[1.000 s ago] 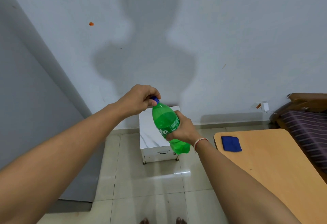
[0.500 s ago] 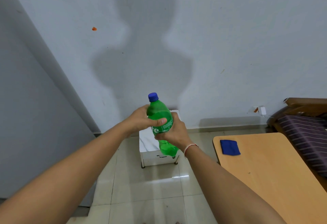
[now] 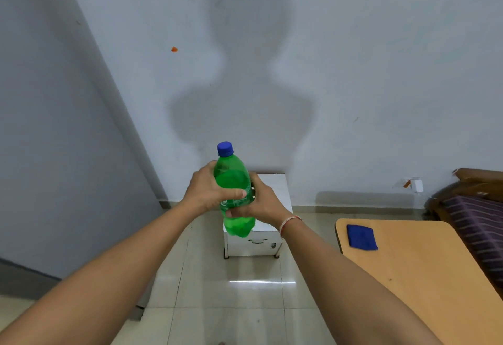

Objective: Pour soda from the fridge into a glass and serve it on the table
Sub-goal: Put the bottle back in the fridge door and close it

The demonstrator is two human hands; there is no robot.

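Note:
A green plastic soda bottle [image 3: 232, 178] with a blue cap [image 3: 225, 149] is held upright in mid-air in front of me. My left hand [image 3: 208, 191] wraps its middle from the left, thumb across the label. From the right, my right hand [image 3: 262, 203] grips the same band of the bottle, a thread bracelet on the wrist. The cap is on. A wooden table [image 3: 424, 276] lies at the lower right. No glass is in view.
A small white cabinet [image 3: 269, 238] stands against the wall behind the bottle. A blue cloth [image 3: 361, 236] lies on the table's far corner. A striped bed [image 3: 479, 214] is at the far right, a grey fridge side [image 3: 49, 154] at the left. The floor is tiled.
My left hand has left the cap and moved down onto the bottle's body. The bottle went from tilted to upright, and stays held by both hands.

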